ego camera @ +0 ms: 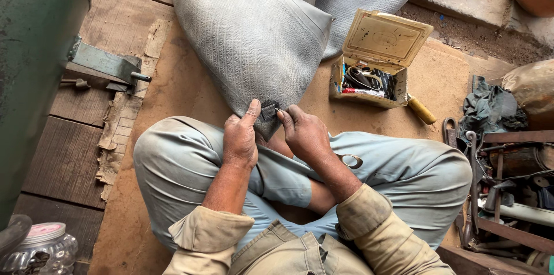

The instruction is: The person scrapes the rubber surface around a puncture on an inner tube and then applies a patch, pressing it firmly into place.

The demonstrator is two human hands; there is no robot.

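Grey rubber inner tube (254, 38) is draped from the top edge of the wooden floor (69, 154) down onto the lap of a person sitting cross-legged. Left hand (241, 136) and right hand (304, 133) both pinch a small dark patch (269, 111) against the tube's lower fold, thumbs pressing, so both grips are closed on it. Looks to me like the patch is placed but not fully pressed flat yet; one edge seems lifted, hard to be sure. Scissors (350, 161) rest on the right thigh. An open tan box (375, 61) of bits sits just right of the tube, with a wooden-handled tool (421, 111) beside it. Room's tight: green drum (34, 67) on the left, metal clutter (508, 182) on the right, some bare floor ahead.
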